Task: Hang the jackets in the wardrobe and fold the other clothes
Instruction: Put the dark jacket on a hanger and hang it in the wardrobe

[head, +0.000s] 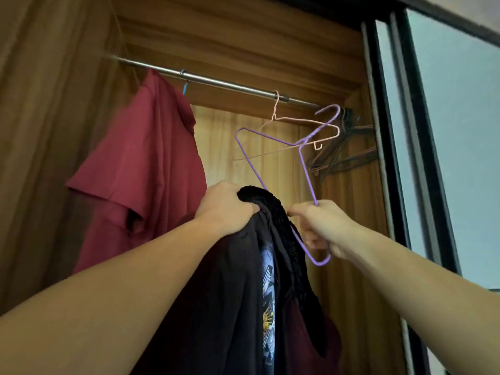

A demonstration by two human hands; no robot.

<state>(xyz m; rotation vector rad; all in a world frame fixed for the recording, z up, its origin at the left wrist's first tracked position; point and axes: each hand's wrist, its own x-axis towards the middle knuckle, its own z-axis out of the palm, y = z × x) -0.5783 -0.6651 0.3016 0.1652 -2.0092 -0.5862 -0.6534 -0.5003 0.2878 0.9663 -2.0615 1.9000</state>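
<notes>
Gripping the bunched collar of a dark jacket (238,280) in the left hand (226,205), fingers curled tight round the fabric to be keeping the neck opening up and reachable. Pinching a purple wire hanger (273,139) in the right hand (322,226), one lower corner of it caught between fingers and thumb and poking out below the palm — the hanger tilted, its hook (328,110) pointing up toward the metal rail (216,82). Probably working that corner into the jacket's shoulder; not yet seated, judging by the frame standing clear above the cloth.

Hanging already on the rail: a red shirt (140,169) at the left, a pink hanger (297,123) bare near the middle, a cluster of dark hangers (343,147) pushed against the right wall. Leaving open rail between the red shirt and the pink hanger — likely the easiest gap. Crowding at the right, with the sliding door frame (389,131) close beside the right hand.
</notes>
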